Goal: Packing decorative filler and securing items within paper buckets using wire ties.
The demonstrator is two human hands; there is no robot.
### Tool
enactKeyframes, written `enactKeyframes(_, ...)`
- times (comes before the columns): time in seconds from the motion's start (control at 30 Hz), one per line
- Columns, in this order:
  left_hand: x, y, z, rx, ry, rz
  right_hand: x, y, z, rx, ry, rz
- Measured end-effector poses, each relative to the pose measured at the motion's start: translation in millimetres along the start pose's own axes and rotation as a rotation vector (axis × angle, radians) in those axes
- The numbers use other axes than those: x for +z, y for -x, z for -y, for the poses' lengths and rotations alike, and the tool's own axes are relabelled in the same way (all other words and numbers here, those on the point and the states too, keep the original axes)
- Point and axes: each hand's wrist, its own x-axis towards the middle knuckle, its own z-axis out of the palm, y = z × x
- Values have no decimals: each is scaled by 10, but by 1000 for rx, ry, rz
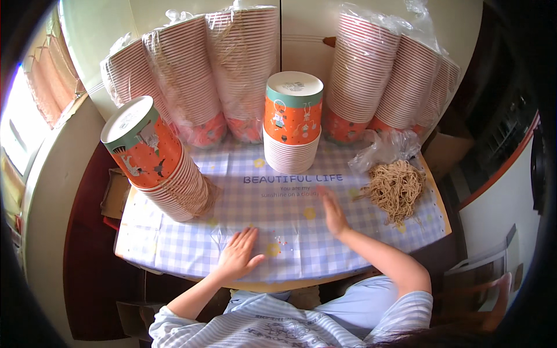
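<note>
My left hand lies flat on the blue-and-white checked tablecloth near its front edge, fingers stretched and holding nothing. Farther right, my right hand is held on edge just over or on the cloth, fingers extended and slightly blurred, with nothing in it. Beyond both hands stands a short stack of upside-down paper buckets, orange with a green band and white base. To the left is a taller stack of the same paper buckets, with tan strings at its lower right side.
A tangled heap of tan strings lies at the right, beside a crumpled clear plastic bag. Tall plastic-wrapped bucket stacks line the back, some at left and some at right. A cardboard box sits beyond the table's left edge.
</note>
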Motion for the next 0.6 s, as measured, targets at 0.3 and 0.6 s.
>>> enactKeyframes(0.3,429,-727,-449,316,95,85,-326,-54,174,-156,-18,-95)
enactKeyframes(0.6,204,-594,-275,720,34,193,-779,59,237,-159,265,-69)
